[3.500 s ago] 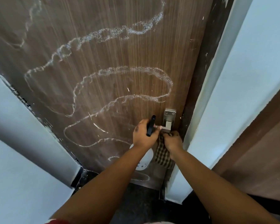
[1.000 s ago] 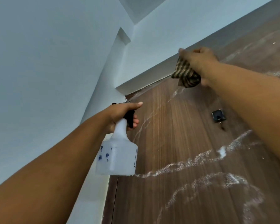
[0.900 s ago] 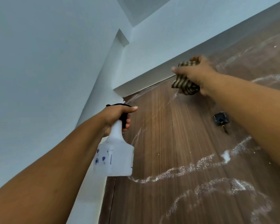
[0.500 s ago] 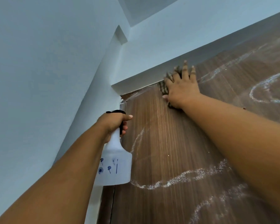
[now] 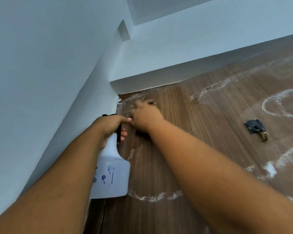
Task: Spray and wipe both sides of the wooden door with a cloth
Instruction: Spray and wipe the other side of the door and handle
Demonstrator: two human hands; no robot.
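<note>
At door top-left corner, we wipe; cloth has slid left from mid-top.

Door [image 5: 201, 141] fills the view, foam trails mostly unwiped, so we judge this side barely begun. Left hand [image 5: 111, 124] grips the bottle [image 5: 111, 176] neck, idle beside the frame. Right hand [image 5: 145, 115], blurred, presses flat on the cloth [image 5: 142, 133], now nearly hidden beneath it; half a second back it sat further right.

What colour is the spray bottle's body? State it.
Translucent white spray bottle with small blue markings, seen in the head view.
</note>
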